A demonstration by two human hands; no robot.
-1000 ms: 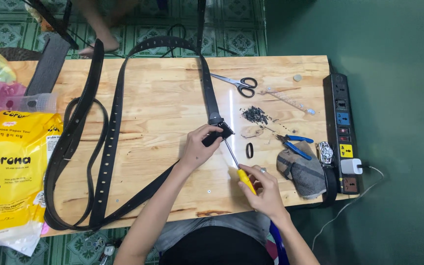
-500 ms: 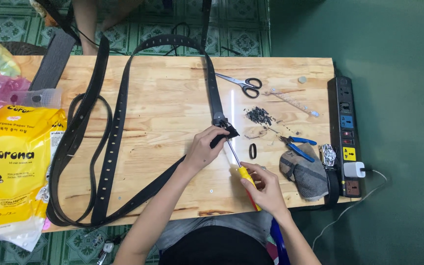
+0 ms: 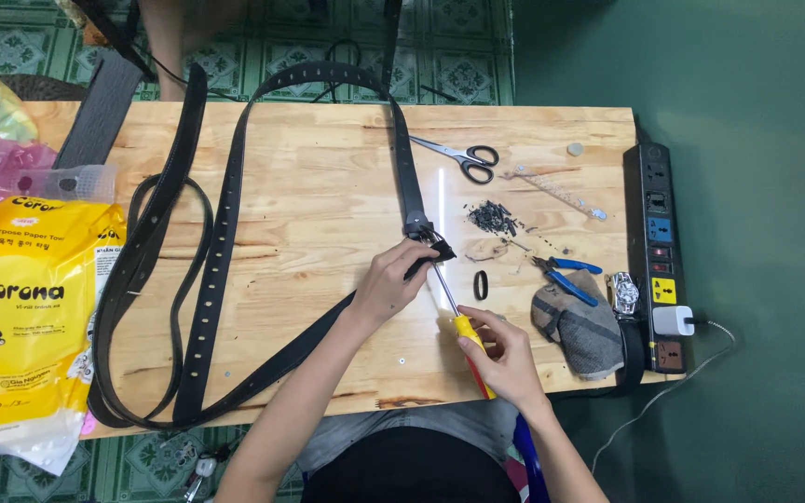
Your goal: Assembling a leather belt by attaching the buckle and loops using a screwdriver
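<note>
Two hands working a screwdriver at a belt end on the worktop.
The right hand [image 3: 505, 359] is closing its grip on the yellow-handled screwdriver [image 3: 454, 312], while the left hand [image 3: 386, 284] is pinching the black belt [image 3: 412, 191] end, its tip touching there; a small black loop [image 3: 481, 284] and blue pliers [image 3: 566, 273] are lying just beside on the wooden worktop [image 3: 328, 186].

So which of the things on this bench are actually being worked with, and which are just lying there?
In use:
- black belt, its end pinned by the left hand
- yellow-handled screwdriver, held in the right hand, tip at the belt end

Lying about:
- scissors
- blue-handled pliers
- small black loop
- grey cloth
- power strip
- yellow paper-towel pack
- other belts
</note>
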